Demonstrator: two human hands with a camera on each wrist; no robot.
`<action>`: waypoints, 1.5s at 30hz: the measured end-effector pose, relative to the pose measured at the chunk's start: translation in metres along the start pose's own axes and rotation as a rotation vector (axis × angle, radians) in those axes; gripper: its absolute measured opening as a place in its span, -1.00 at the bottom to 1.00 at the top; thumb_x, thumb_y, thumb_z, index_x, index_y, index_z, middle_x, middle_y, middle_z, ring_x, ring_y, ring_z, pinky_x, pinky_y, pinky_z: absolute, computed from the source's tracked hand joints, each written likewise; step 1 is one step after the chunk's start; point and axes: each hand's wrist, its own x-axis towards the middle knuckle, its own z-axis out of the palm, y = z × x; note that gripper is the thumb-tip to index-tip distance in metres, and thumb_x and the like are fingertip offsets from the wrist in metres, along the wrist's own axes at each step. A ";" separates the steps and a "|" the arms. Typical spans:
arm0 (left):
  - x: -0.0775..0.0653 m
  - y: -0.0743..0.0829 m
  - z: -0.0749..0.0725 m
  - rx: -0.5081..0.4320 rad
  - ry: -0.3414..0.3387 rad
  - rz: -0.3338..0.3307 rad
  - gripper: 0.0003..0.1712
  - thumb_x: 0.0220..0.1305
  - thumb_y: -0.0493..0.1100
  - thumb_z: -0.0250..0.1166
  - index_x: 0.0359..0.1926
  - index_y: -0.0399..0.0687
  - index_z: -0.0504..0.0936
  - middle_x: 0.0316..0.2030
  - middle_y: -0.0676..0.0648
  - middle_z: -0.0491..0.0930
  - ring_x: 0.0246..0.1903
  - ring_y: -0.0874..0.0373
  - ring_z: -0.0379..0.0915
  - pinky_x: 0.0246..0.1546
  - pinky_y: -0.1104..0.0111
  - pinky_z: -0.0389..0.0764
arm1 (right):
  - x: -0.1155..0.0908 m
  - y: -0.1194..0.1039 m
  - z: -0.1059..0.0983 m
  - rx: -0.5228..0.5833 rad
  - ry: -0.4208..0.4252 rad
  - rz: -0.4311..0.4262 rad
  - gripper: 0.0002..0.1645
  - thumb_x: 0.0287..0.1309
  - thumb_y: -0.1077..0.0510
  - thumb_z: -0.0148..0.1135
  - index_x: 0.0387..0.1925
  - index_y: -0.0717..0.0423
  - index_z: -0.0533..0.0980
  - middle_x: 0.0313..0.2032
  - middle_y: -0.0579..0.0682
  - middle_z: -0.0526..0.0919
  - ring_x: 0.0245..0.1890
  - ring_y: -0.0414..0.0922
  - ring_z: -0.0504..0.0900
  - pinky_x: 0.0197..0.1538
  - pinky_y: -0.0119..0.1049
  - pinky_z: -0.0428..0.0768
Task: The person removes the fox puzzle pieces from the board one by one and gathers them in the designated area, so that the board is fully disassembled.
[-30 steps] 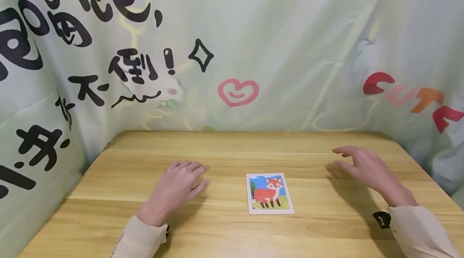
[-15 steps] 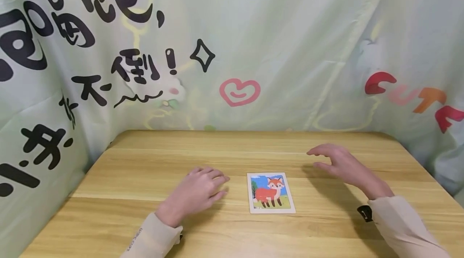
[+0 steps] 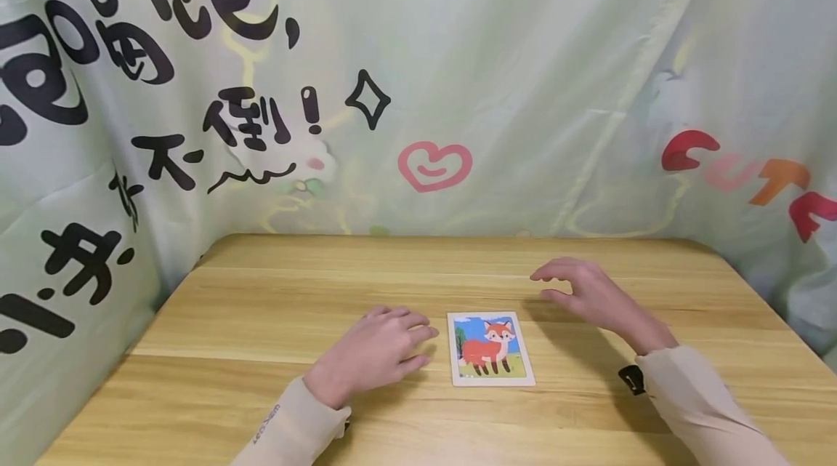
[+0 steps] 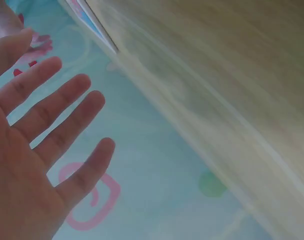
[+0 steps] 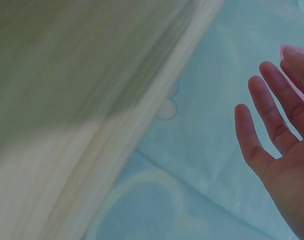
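A small rectangular picture (image 3: 492,350) of a red fox, with a white border, lies flat on the wooden table (image 3: 261,291). Just left of it is my left hand (image 3: 375,350), its fingertips a short way from the picture's left edge. In the left wrist view the fingers (image 4: 62,120) are spread and hold nothing, and a corner of the picture (image 4: 94,25) shows at the top. My right hand (image 3: 591,299) hovers beyond the picture's right side, casting a shadow on the wood. Its fingers (image 5: 272,105) are relaxed, with nothing between them.
A pale green curtain (image 3: 523,88) with black lettering, a pink heart (image 3: 434,166) and coloured letters hangs behind and along both sides of the table. Both forearms have light sleeves (image 3: 706,400). A small black item (image 3: 631,379) sits at the right wrist.
Both hands have moved inward toward the fox picture, the left one rightward and the right one leftward. The picture has stayed in place on the table.
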 end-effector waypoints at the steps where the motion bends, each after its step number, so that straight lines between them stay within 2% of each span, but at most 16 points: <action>1: 0.001 0.001 0.000 -0.004 -0.012 0.001 -0.61 0.45 0.04 0.25 0.18 0.03 0.69 0.15 -0.03 0.63 0.16 0.02 0.54 0.14 0.01 0.56 | 0.001 -0.001 0.001 0.007 -0.006 0.005 -0.70 0.04 0.38 0.48 -0.12 0.24 0.70 -0.14 0.05 0.75 -0.11 0.11 0.70 -0.10 0.06 0.66; 8: 0.007 0.009 -0.001 0.014 -0.108 0.019 -0.52 0.43 0.09 0.26 0.27 0.05 0.63 0.27 0.00 0.55 0.25 0.04 0.46 0.24 0.07 0.48 | 0.007 -0.009 0.007 0.033 -0.068 0.043 -0.71 0.06 0.43 0.45 -0.13 0.24 0.70 -0.13 0.07 0.75 -0.09 0.13 0.69 -0.05 0.11 0.64; 12: 0.008 0.013 -0.002 0.010 -0.117 0.032 -0.52 0.41 0.08 0.29 0.25 0.01 0.64 0.29 0.04 0.53 0.26 0.09 0.45 0.25 0.11 0.47 | 0.011 -0.012 0.011 0.046 -0.102 0.057 -0.71 0.08 0.43 0.43 -0.12 0.23 0.70 -0.12 0.06 0.74 -0.08 0.12 0.68 -0.05 0.11 0.64; 16: 0.011 0.020 -0.004 0.000 -0.143 0.036 -0.51 0.40 0.10 0.30 0.24 0.00 0.65 0.31 0.07 0.51 0.29 0.15 0.41 0.24 0.07 0.48 | 0.017 -0.014 0.016 0.041 -0.124 0.047 -0.71 0.08 0.43 0.43 -0.12 0.23 0.71 -0.12 0.08 0.74 -0.08 0.12 0.68 -0.05 0.09 0.65; 29: 0.021 0.039 -0.001 -0.024 -0.333 0.008 -0.28 0.39 0.29 0.22 0.44 0.09 0.46 0.47 0.14 0.26 0.42 0.23 0.20 0.27 0.06 0.44 | 0.032 -0.022 0.027 0.044 -0.153 0.008 -0.74 0.10 0.41 0.43 -0.14 0.20 0.71 -0.13 0.04 0.74 -0.08 0.10 0.67 -0.03 0.08 0.65; 36: 0.021 0.041 0.001 -0.055 -0.373 0.005 -0.24 0.38 0.30 0.22 0.47 0.11 0.40 0.50 0.13 0.20 0.44 0.21 0.16 0.27 0.11 0.44 | 0.035 -0.025 0.034 0.080 -0.193 0.008 -0.78 0.13 0.40 0.42 -0.16 0.18 0.72 -0.14 0.01 0.73 -0.09 0.06 0.67 -0.03 0.05 0.66; 45: 0.022 0.041 0.002 -0.128 -0.368 -0.006 -0.27 0.35 0.25 0.29 0.44 0.08 0.44 0.49 0.08 0.23 0.43 0.15 0.18 0.24 0.16 0.48 | 0.043 -0.029 0.051 0.154 -0.328 -0.048 -0.82 0.19 0.38 0.38 -0.18 0.16 0.72 -0.16 -0.03 0.74 -0.13 -0.04 0.68 -0.06 -0.11 0.69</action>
